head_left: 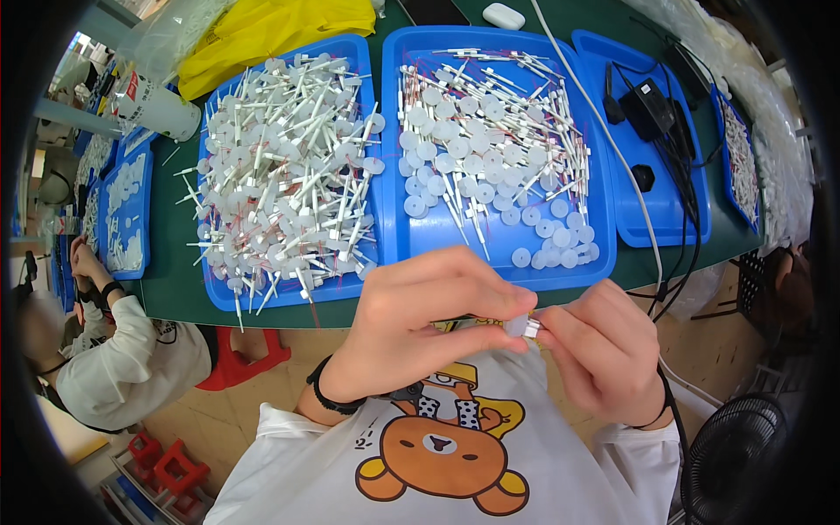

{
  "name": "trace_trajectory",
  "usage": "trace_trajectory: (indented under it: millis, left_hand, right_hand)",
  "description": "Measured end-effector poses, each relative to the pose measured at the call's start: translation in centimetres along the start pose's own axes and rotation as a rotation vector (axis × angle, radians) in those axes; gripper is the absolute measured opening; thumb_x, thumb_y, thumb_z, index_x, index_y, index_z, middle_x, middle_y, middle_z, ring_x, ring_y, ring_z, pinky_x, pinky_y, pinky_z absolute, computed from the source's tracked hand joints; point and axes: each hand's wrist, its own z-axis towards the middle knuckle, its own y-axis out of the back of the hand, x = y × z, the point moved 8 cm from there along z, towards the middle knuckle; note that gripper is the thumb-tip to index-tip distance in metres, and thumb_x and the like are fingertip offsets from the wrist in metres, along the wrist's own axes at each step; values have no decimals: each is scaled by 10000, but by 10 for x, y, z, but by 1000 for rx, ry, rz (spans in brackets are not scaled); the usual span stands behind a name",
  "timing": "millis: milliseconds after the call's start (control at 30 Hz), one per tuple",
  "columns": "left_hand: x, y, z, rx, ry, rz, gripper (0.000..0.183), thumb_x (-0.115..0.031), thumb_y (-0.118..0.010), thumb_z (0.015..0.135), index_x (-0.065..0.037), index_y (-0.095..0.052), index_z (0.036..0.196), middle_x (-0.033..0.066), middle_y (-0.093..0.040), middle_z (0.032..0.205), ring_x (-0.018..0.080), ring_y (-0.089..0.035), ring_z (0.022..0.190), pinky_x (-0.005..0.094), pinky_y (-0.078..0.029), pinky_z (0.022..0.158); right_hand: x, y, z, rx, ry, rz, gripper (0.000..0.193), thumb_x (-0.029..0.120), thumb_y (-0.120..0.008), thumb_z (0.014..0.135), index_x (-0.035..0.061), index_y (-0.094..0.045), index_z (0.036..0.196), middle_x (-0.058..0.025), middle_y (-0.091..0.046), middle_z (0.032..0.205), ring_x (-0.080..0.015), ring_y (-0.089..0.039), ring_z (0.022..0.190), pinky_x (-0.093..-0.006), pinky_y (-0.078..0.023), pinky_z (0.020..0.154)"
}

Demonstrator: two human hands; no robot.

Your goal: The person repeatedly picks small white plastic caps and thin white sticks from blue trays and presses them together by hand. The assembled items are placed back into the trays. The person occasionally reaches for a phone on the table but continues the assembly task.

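Note:
In front of my chest, my left hand [429,315] pinches a small translucent white disc [518,325] between thumb and fingers. Close against it, my right hand [604,350] grips a small white plastic piece [532,328] that meets the disc; its far end is hidden by my fingers. Just beyond my hands lies a blue tray [437,241] with loose discs [560,236] toward its near right side and thin white rods with red wires [569,131] behind. To its left, another blue tray [374,87] is heaped with disc-and-rod assemblies [289,166].
A third blue tray [639,223] at the right holds a black adapter [647,109] and cables. A white cable [604,118] crosses the table. A paper cup [162,109] and yellow bag [271,31] stand far left. At the left a co-worker [131,359] sits; a black fan [735,455] is lower right.

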Motion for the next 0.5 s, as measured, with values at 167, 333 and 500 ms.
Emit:
trace_trajectory:
  millis: [167, 333, 500]
  left_hand:
    - [-1, -3, -6, 20, 32, -9, 335, 31, -872, 674, 25, -762, 991, 124, -731, 936, 227, -714, 834, 295, -558, 688]
    - [10, -6, -8, 130, 108, -73, 335, 7, -884, 671, 19, -766, 984, 110, -735, 914, 210, -711, 833, 300, -552, 690]
    - [18, -1, -13, 24, 117, -86, 340, 14, -896, 655, 16, -760, 966, 118, -729, 937, 206, -701, 866, 306, -557, 739]
  right_hand:
    - [-22, -10, -5, 188, -427, 533, 114, -19, -672, 884, -55, -711, 985, -103, -613, 782, -183, -531, 619, -314, -391, 548]
    - [-36, -35, -23, 294, -806, 1013, 145, 31, -639, 955, -46, -728, 1040, -83, -639, 790, -120, -564, 684, -264, -414, 608]
    - [-37, -23, -16, 181, -627, 749, 159, -15, -667, 899, -53, -720, 1045, -100, -653, 808, -142, -596, 691, -262, -445, 631]
